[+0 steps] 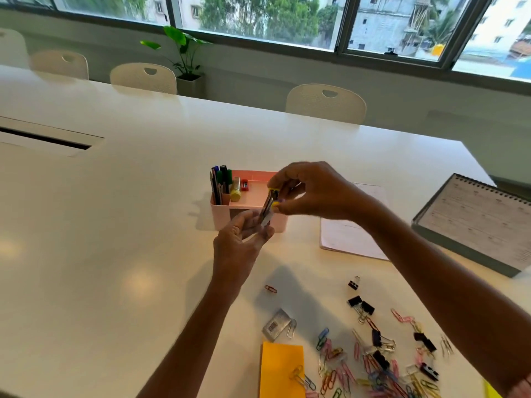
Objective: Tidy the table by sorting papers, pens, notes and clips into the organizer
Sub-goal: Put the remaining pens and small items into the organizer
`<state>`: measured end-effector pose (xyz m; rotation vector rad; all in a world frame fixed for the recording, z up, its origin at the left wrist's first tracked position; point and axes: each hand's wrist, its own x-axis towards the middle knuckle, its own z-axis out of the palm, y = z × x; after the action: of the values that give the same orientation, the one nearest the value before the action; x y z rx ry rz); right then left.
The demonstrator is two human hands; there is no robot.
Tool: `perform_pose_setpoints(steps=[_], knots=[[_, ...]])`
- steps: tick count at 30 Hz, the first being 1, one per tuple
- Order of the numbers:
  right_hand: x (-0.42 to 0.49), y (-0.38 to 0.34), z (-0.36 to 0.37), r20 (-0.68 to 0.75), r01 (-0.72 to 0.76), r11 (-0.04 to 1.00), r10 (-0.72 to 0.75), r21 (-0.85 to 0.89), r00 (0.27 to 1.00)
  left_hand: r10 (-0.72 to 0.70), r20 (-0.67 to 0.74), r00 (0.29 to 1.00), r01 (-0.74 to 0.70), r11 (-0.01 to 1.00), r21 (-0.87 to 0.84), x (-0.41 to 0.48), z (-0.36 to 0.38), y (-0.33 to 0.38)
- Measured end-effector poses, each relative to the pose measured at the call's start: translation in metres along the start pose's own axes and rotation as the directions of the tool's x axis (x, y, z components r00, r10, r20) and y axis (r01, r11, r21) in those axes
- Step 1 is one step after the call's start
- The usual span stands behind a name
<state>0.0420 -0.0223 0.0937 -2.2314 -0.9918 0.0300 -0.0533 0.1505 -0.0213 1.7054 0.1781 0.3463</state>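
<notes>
A pink organizer (221, 215) stands mid-table with pens (219, 182), a yellow glue stick (236, 192) and a small red sharpener (244, 185) in it. Just in front of it, both hands hold a small yellow and black stapler (268, 206) above the table. My right hand (310, 191) pinches its upper yellow end. My left hand (238, 245) grips its lower end from below. A sheet of paper (349, 234) lies right of the organizer. Orange sticky notes (283, 369) lie at the near edge.
Several coloured paper clips (373, 372) and black binder clips (360, 305) are scattered at the near right. One red clip (270, 288) and a small staple box (277, 324) lie nearer the middle. A spiral desk calendar (477, 222) stands at the far right. Chairs line the far side.
</notes>
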Motion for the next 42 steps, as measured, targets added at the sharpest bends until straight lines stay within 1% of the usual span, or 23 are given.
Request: perform_pose_setpoints(steps=[3, 9, 11, 14, 19, 24, 27, 30, 34, 36, 39, 42], knots=[[0.035, 0.010, -0.011, -0.014, -0.052, 0.998, 0.053, 0.022, 0.999, -0.084, -0.023, 0.996, 0.083, 0.996, -0.033, 0.005, -0.009, -0.011], [0.107, 0.046, -0.014, -0.115, -0.124, 0.992, 0.127, 0.033, 0.985, -0.162, 0.016, 0.987, 0.162, 0.987, -0.015, 0.011, -0.025, -0.028], [0.127, 0.057, -0.007, -0.113, -0.151, 0.988, 0.151, 0.016, 0.982, -0.179, 0.018, 0.984, 0.180, 0.984, -0.009, 0.013, -0.029, -0.032], [0.146, 0.073, 0.009, -0.077, -0.186, 0.983, 0.186, 0.007, 0.980, -0.178, 0.022, 0.984, 0.178, 0.984, 0.008, 0.014, -0.035, -0.037], [0.166, 0.088, 0.022, -0.072, -0.207, 0.975, 0.213, 0.085, 0.974, -0.152, 0.022, 0.988, 0.151, 0.988, 0.029, 0.023, -0.044, -0.038], [0.175, 0.093, 0.026, -0.032, -0.201, 0.976, 0.205, 0.083, 0.978, -0.151, 0.015, 0.988, 0.151, 0.988, 0.013, 0.029, -0.049, -0.039], [0.179, 0.097, 0.033, 0.030, -0.218, 0.976, 0.217, 0.018, 0.976, -0.161, 0.021, 0.987, 0.161, 0.987, 0.001, 0.029, -0.047, -0.041], [0.180, 0.105, 0.044, 0.144, -0.210, 0.971, 0.225, -0.116, 0.964, -0.166, 0.034, 0.986, 0.166, 0.986, -0.002, 0.029, -0.046, -0.044], [0.184, 0.106, 0.052, 0.257, -0.127, 0.968, 0.181, -0.215, 0.949, -0.179, 0.041, 0.983, 0.180, 0.984, -0.009, 0.027, -0.045, -0.049], [0.188, 0.100, 0.051, 0.322, -0.070, 0.953, 0.168, -0.294, 0.932, -0.187, 0.039, 0.982, 0.187, 0.982, -0.006, 0.026, -0.046, -0.052], [0.195, 0.094, 0.051, 0.410, 0.054, 0.902, 0.141, -0.429, 0.901, -0.198, 0.032, 0.980, 0.198, 0.980, -0.001, 0.023, -0.045, -0.054], [0.198, 0.093, 0.054, 0.466, 0.139, 0.841, 0.145, -0.522, 0.873, -0.206, 0.028, 0.978, 0.206, 0.979, 0.005, 0.022, -0.044, -0.055]])
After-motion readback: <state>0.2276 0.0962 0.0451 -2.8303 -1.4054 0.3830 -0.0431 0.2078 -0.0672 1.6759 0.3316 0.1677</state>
